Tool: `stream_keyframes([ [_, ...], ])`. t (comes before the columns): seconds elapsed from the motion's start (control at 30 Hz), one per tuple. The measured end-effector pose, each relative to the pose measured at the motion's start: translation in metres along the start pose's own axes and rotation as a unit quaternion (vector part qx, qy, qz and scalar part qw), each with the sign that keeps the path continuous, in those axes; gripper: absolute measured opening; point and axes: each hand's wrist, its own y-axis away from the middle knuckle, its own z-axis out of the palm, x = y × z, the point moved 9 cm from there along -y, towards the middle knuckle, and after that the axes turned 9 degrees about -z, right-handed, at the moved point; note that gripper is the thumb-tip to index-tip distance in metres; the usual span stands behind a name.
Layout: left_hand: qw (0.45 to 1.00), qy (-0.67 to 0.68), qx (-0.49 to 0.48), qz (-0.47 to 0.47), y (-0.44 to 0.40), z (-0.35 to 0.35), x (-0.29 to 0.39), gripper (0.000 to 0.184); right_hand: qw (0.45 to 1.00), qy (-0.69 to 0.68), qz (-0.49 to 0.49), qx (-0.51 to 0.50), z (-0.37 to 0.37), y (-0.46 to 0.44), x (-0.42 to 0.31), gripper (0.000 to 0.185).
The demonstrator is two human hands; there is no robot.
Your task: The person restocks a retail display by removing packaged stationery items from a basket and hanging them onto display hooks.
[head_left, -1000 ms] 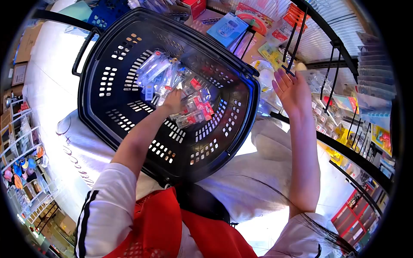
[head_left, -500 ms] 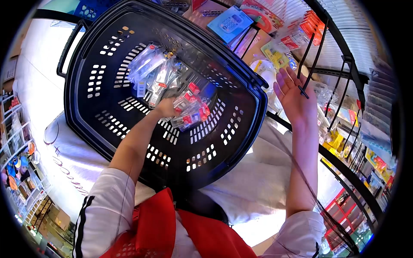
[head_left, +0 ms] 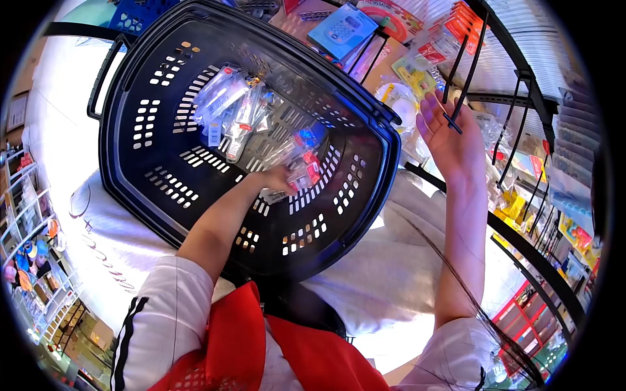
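Inside a black plastic basket (head_left: pixel 248 260) with slotted walls, my left hand (head_left: pixel 277 180) is closed on clear plastic packets with red labels (head_left: pixel 304 173). Its fingertips are partly hidden by the packaging. More clear packets (head_left: pixel 244 120), some with a white barcode label, lie deeper in the basket to the left of that hand. On the right, my right hand (head_left: pixel 458 146) is raised palm up with its fingers stretched out and holds nothing. The end of a black display hook (head_left: pixel 452 124) crosses in front of its palm and fingers.
A black display rack with long hooks (head_left: pixel 473 62) stands at the right, hung with packaged goods. A blue box (head_left: pixel 343 31) and a roll of clear tape (head_left: pixel 398 101) lie beyond the basket. White cloth (head_left: pixel 385 280) is under the basket.
My left hand has moved slightly right and down within the basket, and the red-labelled packets have shifted and bunched beside it. My right hand stays by the hook, its fingers still stretched out.
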Motion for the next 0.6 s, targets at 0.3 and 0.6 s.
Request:
stream_keyframes([
  [0.3,0.984,0.105,-0.095,-0.105,0.020,-0.006,0.017,0.051,1.000,-0.003,0.000,0.009,0.006,0.004,-0.007,0.031],
  [0.6,0.941,0.227,-0.192,-0.159,0.055,-0.022,0.027,0.064,0.971,-0.224,0.089,-0.007,0.008,0.019,-0.002,0.034],
])
